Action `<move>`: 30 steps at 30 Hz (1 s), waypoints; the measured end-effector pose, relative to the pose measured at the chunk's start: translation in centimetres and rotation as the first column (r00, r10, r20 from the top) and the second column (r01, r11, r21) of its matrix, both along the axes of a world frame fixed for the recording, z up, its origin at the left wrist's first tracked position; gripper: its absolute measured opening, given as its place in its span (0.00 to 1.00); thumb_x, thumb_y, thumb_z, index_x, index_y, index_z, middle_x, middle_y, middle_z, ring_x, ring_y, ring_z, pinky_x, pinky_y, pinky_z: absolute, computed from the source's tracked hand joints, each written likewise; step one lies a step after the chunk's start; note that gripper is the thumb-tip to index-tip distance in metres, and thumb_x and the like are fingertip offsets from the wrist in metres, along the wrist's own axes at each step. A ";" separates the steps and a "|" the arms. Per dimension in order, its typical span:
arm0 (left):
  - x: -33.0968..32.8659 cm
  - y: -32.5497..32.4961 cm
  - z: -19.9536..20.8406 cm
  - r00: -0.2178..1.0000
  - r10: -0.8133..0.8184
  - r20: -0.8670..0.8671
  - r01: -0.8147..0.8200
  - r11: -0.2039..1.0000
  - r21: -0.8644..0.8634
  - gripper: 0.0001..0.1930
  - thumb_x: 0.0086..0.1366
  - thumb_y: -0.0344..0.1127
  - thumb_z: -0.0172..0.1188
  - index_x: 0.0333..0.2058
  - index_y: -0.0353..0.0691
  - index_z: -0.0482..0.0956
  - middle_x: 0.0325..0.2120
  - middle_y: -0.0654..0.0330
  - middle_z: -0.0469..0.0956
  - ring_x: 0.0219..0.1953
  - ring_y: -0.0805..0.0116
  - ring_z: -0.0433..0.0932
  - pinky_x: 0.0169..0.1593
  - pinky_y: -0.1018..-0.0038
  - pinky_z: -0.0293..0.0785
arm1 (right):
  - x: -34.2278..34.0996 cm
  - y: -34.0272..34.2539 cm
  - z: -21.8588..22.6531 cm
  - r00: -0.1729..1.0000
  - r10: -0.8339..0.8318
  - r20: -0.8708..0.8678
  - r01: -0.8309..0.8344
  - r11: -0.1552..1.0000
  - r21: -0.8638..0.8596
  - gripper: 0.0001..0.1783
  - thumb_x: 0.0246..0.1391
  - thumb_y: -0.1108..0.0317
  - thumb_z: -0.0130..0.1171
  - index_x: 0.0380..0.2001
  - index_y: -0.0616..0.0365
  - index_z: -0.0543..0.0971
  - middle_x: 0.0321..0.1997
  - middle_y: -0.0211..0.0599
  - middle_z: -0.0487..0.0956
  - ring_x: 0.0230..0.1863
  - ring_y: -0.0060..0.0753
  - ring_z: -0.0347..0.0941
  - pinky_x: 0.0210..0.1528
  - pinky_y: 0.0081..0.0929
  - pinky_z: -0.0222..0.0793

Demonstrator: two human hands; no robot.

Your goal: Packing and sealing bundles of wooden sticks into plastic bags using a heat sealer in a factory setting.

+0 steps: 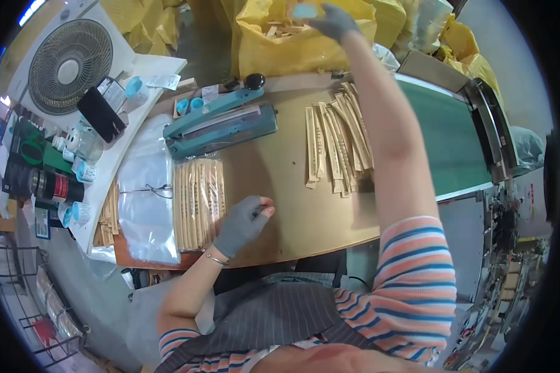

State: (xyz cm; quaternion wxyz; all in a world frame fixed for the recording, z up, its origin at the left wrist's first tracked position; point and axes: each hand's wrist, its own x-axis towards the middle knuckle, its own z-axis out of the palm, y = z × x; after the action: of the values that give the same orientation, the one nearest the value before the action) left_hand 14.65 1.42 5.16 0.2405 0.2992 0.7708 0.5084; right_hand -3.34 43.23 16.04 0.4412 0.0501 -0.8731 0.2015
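My right hand (337, 23), in a grey glove, reaches far over a yellow plastic bag (286, 59) that has loose wooden pieces (281, 30) inside. Its fingers are stretched apart. A blurred pale blue patch (305, 10) shows by the fingertips; I cannot tell whether the hand touches it. Gloved too, my left hand (242, 225) rests low over the board with its fingers curled in and nothing visible in them. Beside it lies a clear pack of paper-sleeved chopsticks (196, 199). More sleeved chopsticks (336, 140) lie loosely spread near my right forearm.
A teal bag sealer (221, 127) stands at the back of the brown board (280, 180). Tied clear plastic bags (144, 205) lie left of the pack. A fan (70, 68), phone (101, 115) and jars (84, 143) crowd a white shelf. On the right runs a green conveyor belt (448, 133).
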 end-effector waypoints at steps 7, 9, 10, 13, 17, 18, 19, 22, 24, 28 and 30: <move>-4.3 4.2 -3.9 0.970 0.213 -0.117 -0.212 0.977 0.021 0.23 0.61 0.48 0.57 0.44 0.32 0.72 0.33 0.49 0.77 0.35 0.63 0.76 0.41 0.70 0.71 | 11.8 -6.0 -11.3 0.868 -0.441 0.228 0.443 0.895 0.043 0.51 0.37 0.37 0.62 0.58 0.61 0.61 0.59 0.59 0.62 0.61 0.59 0.56 0.64 0.42 0.47; -5.8 8.9 -6.1 0.954 0.292 -0.066 -0.288 0.956 0.056 0.26 0.59 0.52 0.57 0.41 0.30 0.72 0.32 0.47 0.76 0.35 0.57 0.76 0.41 0.67 0.70 | 14.4 -3.8 -15.3 0.648 -0.554 0.523 0.551 0.815 0.181 0.53 0.36 0.36 0.62 0.59 0.59 0.58 0.64 0.65 0.52 0.62 0.61 0.55 0.60 0.43 0.55; -6.4 11.0 -6.0 0.955 0.293 -0.051 -0.292 0.956 0.022 0.27 0.59 0.53 0.57 0.41 0.30 0.72 0.31 0.48 0.76 0.35 0.54 0.75 0.41 0.67 0.70 | 15.6 -4.6 -14.6 0.494 -0.406 0.769 0.639 0.769 -0.005 0.55 0.37 0.38 0.63 0.60 0.65 0.55 0.61 0.66 0.58 0.60 0.60 0.59 0.58 0.41 0.59; -7.6 17.0 -6.4 0.944 0.319 0.078 -0.319 0.948 -0.019 0.29 0.58 0.55 0.56 0.39 0.29 0.73 0.33 0.45 0.76 0.36 0.47 0.74 0.43 0.66 0.69 | 16.9 -3.9 -14.6 0.383 -0.299 0.874 0.717 0.693 -0.077 0.56 0.36 0.38 0.63 0.59 0.68 0.54 0.53 0.65 0.68 0.54 0.59 0.67 0.54 0.39 0.65; -5.6 20.1 -5.4 0.915 0.396 0.074 -0.400 0.914 0.062 0.36 0.56 0.62 0.55 0.37 0.23 0.74 0.36 0.40 0.76 0.39 0.52 0.75 0.45 0.69 0.68 | 18.7 -4.1 -15.5 0.426 -0.247 0.871 0.763 0.614 -0.199 0.52 0.33 0.36 0.64 0.51 0.70 0.65 0.45 0.61 0.74 0.50 0.54 0.72 0.50 0.37 0.67; -5.4 20.4 -5.6 0.917 0.392 0.077 -0.397 0.916 0.062 0.36 0.56 0.62 0.55 0.37 0.23 0.74 0.36 0.40 0.76 0.39 0.52 0.75 0.45 0.69 0.68 | 19.1 -3.9 -16.2 0.413 -0.181 0.892 0.782 0.574 -0.245 0.49 0.32 0.36 0.65 0.48 0.70 0.68 0.45 0.61 0.74 0.50 0.53 0.71 0.50 0.38 0.68; -6.2 20.0 -6.1 0.910 0.271 0.312 -0.323 0.938 0.128 0.37 0.54 0.63 0.56 0.38 0.23 0.74 0.35 0.43 0.77 0.39 0.56 0.75 0.45 0.70 0.68 | 18.6 -5.8 -15.6 0.482 -0.217 0.849 0.728 0.638 -0.250 0.48 0.32 0.33 0.63 0.42 0.70 0.73 0.46 0.62 0.74 0.50 0.54 0.71 0.50 0.38 0.68; -7.6 18.0 -8.4 0.733 0.150 0.664 -0.345 0.923 0.172 0.40 0.49 0.64 0.60 0.41 0.24 0.75 0.37 0.52 0.77 0.38 0.66 0.74 0.44 0.74 0.68 | 18.5 -11.1 -15.3 0.636 0.472 0.610 0.449 0.417 -0.790 0.41 0.36 0.40 0.66 0.40 0.69 0.75 0.38 0.47 0.79 0.37 0.36 0.77 0.42 0.29 0.71; -8.2 15.1 -9.0 0.723 0.141 0.677 -0.276 0.956 0.096 0.32 0.52 0.53 0.66 0.47 0.32 0.73 0.39 0.59 0.77 0.41 0.70 0.75 0.47 0.77 0.69 | 19.6 -14.3 -14.4 0.680 0.556 0.478 0.388 0.280 -0.878 0.36 0.41 0.44 0.66 0.42 0.68 0.74 0.33 0.38 0.78 0.32 0.27 0.74 0.37 0.24 0.70; -4.9 11.6 -5.8 0.873 0.311 0.376 -0.369 0.925 0.091 0.28 0.49 0.44 0.70 0.46 0.33 0.74 0.36 0.60 0.78 0.40 0.70 0.75 0.47 0.75 0.70 | 21.2 -17.4 -13.7 0.820 0.572 0.007 0.068 -0.086 -0.994 0.33 0.45 0.52 0.65 0.47 0.66 0.70 0.38 0.37 0.76 0.39 0.27 0.73 0.42 0.24 0.69; -2.4 9.2 1.2 0.977 0.018 0.212 -0.123 0.859 0.497 0.27 0.46 0.36 0.72 0.45 0.34 0.74 0.36 0.60 0.78 0.40 0.71 0.75 0.48 0.74 0.71 | 22.8 -19.1 -10.3 0.827 0.544 -0.142 -0.199 0.046 -0.979 0.36 0.45 0.59 0.66 0.54 0.63 0.64 0.47 0.37 0.73 0.48 0.28 0.69 0.49 0.26 0.67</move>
State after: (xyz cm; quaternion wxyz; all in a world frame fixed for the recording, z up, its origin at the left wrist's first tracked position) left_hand 12.22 10.62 6.36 0.2106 0.2707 0.5922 0.7291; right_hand 19.50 24.08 5.76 0.1749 -0.0454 -0.5379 0.8234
